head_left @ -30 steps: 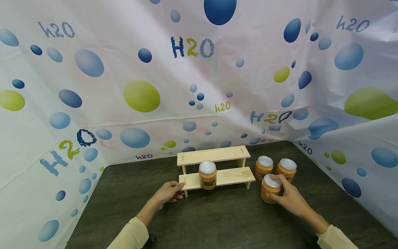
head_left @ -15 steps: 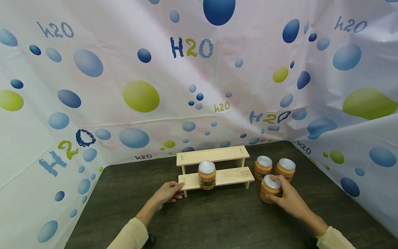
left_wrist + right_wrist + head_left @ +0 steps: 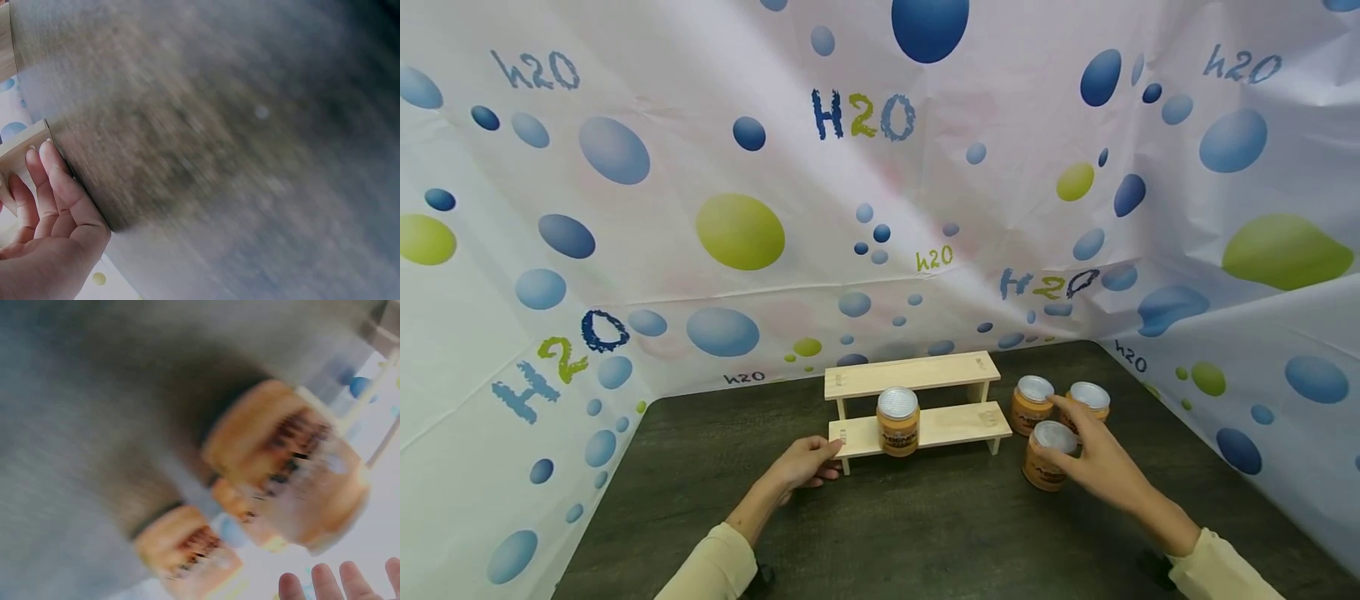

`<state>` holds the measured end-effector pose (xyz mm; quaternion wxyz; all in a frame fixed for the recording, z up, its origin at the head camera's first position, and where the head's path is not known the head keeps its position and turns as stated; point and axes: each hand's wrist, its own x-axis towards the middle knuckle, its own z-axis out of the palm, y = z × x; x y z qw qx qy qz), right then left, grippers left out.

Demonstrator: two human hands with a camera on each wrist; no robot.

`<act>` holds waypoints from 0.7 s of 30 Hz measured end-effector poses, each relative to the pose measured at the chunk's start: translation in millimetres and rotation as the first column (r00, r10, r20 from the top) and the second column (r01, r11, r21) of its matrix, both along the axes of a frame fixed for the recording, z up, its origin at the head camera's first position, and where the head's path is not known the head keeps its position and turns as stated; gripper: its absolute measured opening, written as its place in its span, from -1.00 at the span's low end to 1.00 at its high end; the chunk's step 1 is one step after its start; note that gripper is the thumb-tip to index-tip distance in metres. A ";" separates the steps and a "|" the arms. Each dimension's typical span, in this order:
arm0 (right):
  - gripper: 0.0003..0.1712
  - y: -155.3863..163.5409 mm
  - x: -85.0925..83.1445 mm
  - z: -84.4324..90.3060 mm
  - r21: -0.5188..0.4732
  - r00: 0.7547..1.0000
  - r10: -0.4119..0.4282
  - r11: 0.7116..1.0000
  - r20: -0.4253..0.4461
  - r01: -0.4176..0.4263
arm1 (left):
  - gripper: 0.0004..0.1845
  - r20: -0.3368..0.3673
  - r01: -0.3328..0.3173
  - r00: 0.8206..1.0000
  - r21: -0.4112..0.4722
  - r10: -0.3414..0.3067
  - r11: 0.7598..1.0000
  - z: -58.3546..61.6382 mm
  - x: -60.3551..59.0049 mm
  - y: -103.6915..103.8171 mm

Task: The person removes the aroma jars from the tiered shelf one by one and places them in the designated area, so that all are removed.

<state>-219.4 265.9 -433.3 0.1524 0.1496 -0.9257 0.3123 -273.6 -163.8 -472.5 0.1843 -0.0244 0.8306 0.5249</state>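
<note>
A: Left hand (image 3: 805, 463), lower centre of the head view: where was it?

B: Resting at the left end of the lower step of the rack (image 3: 947, 423). Fingers (image 3: 53, 172) lay fairly straight against the wooden edge, relaxed, gripping nothing.

A: Right hand (image 3: 1101, 462)?

B: Right of centre, above the jar group. Fingers extended and released, reaching over the near jar (image 3: 1047, 457) toward the two behind it; holding nothing. Contact with the near jar's lid could not be judged. The right wrist view was blurred; only fingertips (image 3: 325, 581) showed at its lower right edge, clear of the jars.

A: Jar positions?

B: Near jar stood upright on the table (image 3: 925, 525), just right of the rack. Back-left jar (image 3: 1030, 403) and back-right jar (image 3: 1087, 398) stood just behind it, close together. A fourth jar (image 3: 898, 421) sat on the rack's lower step, left of its middle. The upper step carried nothing visible.
</note>
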 end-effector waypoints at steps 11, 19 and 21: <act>-0.08 -55.7 -9.7 41.1 0.031 0.993 0.110 0.994 -0.031 -0.109 | -0.50 -0.005 -0.001 1.000 0.002 0.001 1.000 0.2 0.2 -1.3; -0.08 -101.6 -18.2 46.4 -0.110 0.972 0.233 0.967 0.020 -0.229 | -0.50 -0.004 0.007 1.000 0.002 -0.007 1.000 -1.2 -1.0 -1.7; -0.08 -111.5 -21.4 44.5 -0.129 0.965 0.259 0.959 0.034 -0.253 | -0.51 -0.006 0.010 1.000 0.002 -0.010 1.000 -0.9 -0.5 -1.3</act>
